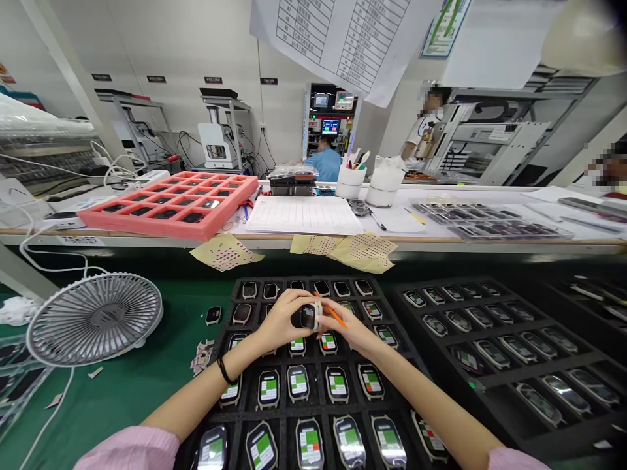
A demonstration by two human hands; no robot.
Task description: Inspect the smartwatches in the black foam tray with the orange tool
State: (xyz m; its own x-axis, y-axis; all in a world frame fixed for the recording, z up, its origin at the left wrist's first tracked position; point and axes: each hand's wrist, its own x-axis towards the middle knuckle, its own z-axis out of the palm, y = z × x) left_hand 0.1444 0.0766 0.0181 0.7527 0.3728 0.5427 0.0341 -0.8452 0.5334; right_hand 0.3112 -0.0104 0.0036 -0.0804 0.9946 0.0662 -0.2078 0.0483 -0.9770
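Note:
My left hand is closed on a smartwatch body with a dark screen and no strap, its fingers around the case. My right hand grips a thin orange stick, and its fingertips touch the right side of the same watch. What kind of tool the stick is, I cannot tell. Both hands are over a black foam tray of strapless smartwatches. In the front rows, watches such as this one show green, white and red screens; most in the back rows are dark.
Right of the tray is a second black tray of watches. On the left are a grey fan, a lone watch and small paper scraps. A raised shelf ahead bears a pink foam tray and paper sheets. People work beyond.

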